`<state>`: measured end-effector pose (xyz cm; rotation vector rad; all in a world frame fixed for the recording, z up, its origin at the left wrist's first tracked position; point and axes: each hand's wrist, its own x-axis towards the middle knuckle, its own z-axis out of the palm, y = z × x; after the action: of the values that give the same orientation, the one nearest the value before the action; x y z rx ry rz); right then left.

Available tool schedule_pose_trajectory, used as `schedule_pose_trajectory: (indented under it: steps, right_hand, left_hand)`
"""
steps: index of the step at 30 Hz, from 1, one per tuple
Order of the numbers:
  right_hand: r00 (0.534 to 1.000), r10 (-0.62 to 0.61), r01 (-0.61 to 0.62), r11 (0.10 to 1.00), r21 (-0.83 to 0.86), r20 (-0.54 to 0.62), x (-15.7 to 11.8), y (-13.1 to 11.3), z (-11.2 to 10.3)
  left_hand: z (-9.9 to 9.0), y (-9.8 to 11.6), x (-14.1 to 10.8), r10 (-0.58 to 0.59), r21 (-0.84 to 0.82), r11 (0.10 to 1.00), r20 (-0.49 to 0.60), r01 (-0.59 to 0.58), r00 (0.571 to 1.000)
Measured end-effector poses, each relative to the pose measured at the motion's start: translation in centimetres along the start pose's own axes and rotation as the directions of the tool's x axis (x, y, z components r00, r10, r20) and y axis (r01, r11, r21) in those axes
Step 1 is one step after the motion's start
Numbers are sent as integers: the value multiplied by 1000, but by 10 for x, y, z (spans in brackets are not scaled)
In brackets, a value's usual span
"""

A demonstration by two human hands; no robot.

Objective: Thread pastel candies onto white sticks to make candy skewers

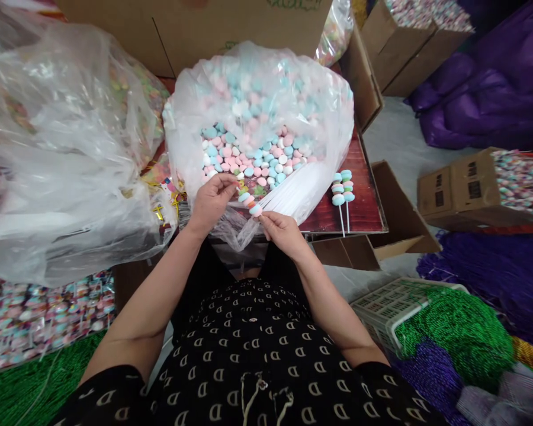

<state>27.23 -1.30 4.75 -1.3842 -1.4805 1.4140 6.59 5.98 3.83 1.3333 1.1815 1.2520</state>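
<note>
Between my hands is a candy skewer (pixel 250 203) with pastel blue, white, pink and orange pieces, held at a slant. My left hand (pixel 213 201) pinches at its upper end, where a small yellowish piece shows; the fingertips partly hide it. My right hand (pixel 281 232) is closed on the lower end, just under a pink piece, and hides most of the stick. Directly beyond them, a clear plastic bag (pixel 333 94) lies open with loose pink, blue and white candies (pixel 257 158). White sticks (pixel 293 192) lie in a bundle by my right hand.
Two finished-looking candy skewers (pixel 343 188) lie on the red table (pixel 364 207) at right. Another large plastic bag (pixel 57 195) covers the left side. Cardboard boxes (pixel 453 192), a crate (pixel 382 307) with green strands and purple sacks (pixel 484 89) stand to the right.
</note>
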Motion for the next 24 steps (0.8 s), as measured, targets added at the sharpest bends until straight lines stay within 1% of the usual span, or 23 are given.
schedule_pose_trajectory:
  steps: [5, 7, 9, 13, 15, 18, 21, 22, 24]
  right_hand:
    - [999, 27, -28, 999, -23, -47, 2, -3, 2]
    - [998, 33, -35, 999, -37, -59, 2, -3, 2]
    - [997, 33, -38, 997, -67, -68, 2, -4, 2]
    - [995, 28, -38, 994, -101, -96, 0, -9, 3]
    - [994, 28, -37, 996, -86, -101, -1, -12, 6]
    - [995, 24, -30, 998, -60, -97, 0, -14, 12]
    - [997, 15, -19, 999, -50, -77, 3, -13, 17]
    - [997, 9, -13, 999, -45, -77, 5, -13, 18]
    - [994, -2, -1, 1000, -31, -106, 8, -11, 18]
  left_hand:
    - [4, 2, -3, 26, 2, 1000, -5, -26, 1000]
    - [4, 3, -5, 26, 27, 999, -11, -26, 1000]
    - [5, 5, -7, 46, 89, 995, -15, -45, 999]
    - [9, 9, -11, 139, 239, 962, -14, -132, 990]
    - [12, 11, -13, 171, 269, 950, -22, -159, 985]
    - [16, 13, -15, 170, 293, 943, -12, -159, 985]
    - [16, 13, -15, 144, 272, 952, 12, -142, 990]
    - [17, 13, -14, 133, 233, 964, 6, -131, 991]
    - [18, 12, -13, 84, 90, 993, -39, -81, 996]
